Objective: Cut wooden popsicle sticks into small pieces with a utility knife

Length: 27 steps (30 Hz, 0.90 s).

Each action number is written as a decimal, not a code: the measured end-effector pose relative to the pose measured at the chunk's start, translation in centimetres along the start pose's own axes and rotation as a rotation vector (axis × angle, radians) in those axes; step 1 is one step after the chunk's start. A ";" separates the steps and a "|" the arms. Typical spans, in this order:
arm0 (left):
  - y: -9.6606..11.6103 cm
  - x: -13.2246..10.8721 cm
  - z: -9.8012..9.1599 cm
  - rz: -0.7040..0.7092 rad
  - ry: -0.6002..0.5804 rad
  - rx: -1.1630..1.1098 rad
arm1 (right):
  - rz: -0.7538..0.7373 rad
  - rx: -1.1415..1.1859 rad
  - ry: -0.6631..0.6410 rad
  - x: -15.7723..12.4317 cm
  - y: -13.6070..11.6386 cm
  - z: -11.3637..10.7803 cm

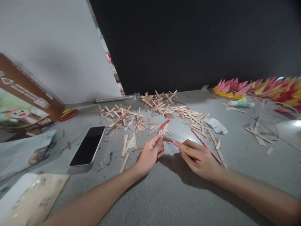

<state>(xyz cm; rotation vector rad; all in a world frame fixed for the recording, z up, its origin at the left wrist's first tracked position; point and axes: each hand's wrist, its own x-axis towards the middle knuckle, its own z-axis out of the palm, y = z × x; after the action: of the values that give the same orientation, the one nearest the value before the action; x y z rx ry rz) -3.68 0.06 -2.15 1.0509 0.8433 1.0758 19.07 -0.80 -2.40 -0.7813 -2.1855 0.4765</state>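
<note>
My left hand (pixel 150 153) is closed in a pinch on a thin red pen-like tool (pixel 164 126) that points away over the grey table (pixel 169 191). My right hand (pixel 199 157) is closed too, its fingertips meeting the left hand near the tool's lower end; something yellow shows under its palm, too hidden to name. A red pencil (pixel 205 146) lies across the table just behind the right hand. Several wooden craft sticks (pixel 128 145) lie beside the left hand, and glued stick crosses (pixel 122 116) are scattered farther back.
A black phone (pixel 88 145) lies face up at the left. Farther left are a brown printed box (pixel 23 103), papers (pixel 25 150) and red-yellow scissors (pixel 68 114). Pink, red and yellow folded paper shapes (pixel 258 88) line the back right, with a glue stick (pixel 240 103) and a white scrap (pixel 217 125).
</note>
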 end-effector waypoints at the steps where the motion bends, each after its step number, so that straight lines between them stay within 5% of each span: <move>1: 0.0 0.0 0.0 0.001 -0.001 0.000 | 0.001 0.003 -0.001 0.0 0.0 0.0; 27: 0.5 0.0 0.2 -0.068 0.060 0.006 | 0.003 0.027 0.008 0.2 -0.1 -0.1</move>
<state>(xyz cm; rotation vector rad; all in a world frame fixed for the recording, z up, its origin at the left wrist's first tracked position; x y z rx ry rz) -3.68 0.05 -1.64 0.9922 0.9255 1.0520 19.05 -0.76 -2.19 -0.7711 -2.1669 0.5022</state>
